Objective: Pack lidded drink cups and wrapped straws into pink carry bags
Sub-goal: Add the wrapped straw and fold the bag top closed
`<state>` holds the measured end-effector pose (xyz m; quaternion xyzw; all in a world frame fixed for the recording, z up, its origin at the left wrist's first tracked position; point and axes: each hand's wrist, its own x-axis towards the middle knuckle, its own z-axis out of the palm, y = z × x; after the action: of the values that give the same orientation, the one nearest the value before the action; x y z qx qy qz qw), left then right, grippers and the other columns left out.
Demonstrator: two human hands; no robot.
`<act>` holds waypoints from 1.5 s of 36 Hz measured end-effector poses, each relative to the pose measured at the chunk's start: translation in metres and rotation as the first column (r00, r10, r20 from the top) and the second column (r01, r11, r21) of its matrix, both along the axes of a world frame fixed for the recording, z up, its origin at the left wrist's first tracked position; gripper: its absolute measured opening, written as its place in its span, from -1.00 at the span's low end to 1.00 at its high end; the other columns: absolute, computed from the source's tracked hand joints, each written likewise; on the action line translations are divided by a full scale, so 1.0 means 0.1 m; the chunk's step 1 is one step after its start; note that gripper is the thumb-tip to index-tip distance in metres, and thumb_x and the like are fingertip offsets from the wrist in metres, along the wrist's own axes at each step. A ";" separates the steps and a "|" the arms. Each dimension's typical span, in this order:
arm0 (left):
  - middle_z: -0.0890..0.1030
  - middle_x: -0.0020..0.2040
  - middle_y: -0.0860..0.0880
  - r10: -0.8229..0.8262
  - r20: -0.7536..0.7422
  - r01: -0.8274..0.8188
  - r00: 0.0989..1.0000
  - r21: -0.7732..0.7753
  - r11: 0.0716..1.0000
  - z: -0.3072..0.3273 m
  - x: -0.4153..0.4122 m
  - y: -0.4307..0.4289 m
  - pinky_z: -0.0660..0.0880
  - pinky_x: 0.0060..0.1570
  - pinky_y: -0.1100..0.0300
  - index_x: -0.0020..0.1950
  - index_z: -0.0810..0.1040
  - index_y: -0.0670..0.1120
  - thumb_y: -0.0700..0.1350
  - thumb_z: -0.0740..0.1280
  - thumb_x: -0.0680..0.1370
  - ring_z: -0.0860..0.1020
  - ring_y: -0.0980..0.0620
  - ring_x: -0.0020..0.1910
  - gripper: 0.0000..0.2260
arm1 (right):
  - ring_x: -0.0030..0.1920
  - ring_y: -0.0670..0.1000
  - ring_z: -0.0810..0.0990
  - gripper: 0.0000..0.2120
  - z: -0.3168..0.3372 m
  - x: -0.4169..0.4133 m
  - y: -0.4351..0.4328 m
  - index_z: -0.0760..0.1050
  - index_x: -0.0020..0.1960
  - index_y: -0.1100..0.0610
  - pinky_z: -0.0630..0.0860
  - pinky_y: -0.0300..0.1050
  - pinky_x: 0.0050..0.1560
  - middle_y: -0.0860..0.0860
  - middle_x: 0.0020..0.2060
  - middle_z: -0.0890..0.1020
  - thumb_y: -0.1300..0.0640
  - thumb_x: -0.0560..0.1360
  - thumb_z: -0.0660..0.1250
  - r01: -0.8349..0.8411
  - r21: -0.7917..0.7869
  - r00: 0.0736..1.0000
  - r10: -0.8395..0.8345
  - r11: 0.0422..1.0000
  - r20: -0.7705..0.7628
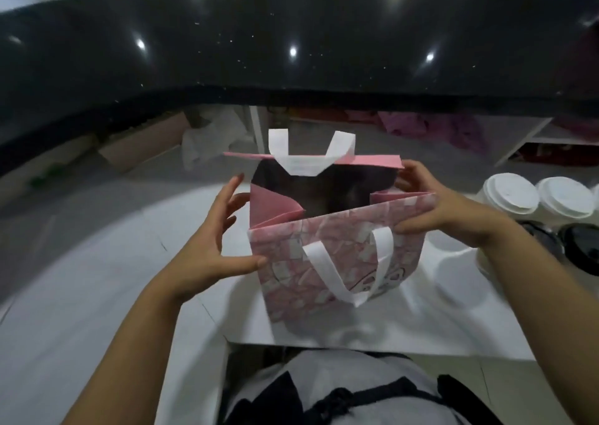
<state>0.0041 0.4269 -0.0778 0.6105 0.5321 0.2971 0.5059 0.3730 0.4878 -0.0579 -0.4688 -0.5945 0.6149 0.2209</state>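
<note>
Pink carry bag (291, 272) upright on tabletop (437, 321); right hand (444, 210) grips its right rim, left hand (207, 240) spread open against the left side; advisable to push both gussets (275, 204) fully out before the lidded cups (509, 194) at right go in.

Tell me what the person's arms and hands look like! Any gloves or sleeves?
No gloves, no sleeves: the left hand and right hand are bare, and so are the forearms. No rings, watch or bracelets show. The grey top has black straps.
</note>
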 end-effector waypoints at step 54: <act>0.59 -0.02 0.31 0.075 -0.460 0.074 0.884 0.298 0.952 0.40 0.32 -0.19 0.60 -0.05 0.28 0.23 0.56 0.28 -0.05 0.38 0.54 0.55 0.22 0.04 -0.68 | -0.09 -0.16 0.59 -0.71 0.29 -0.09 -0.14 0.50 0.16 -0.19 0.50 -0.17 -0.10 -0.25 -0.13 0.61 -0.01 0.46 0.40 -0.301 0.563 0.886 0.007 0.770 0.464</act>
<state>0.0361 0.4074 -0.0374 0.7349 0.5854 0.2208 0.2618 0.3643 0.4740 -0.0285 -0.4432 -0.8342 0.2801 0.1712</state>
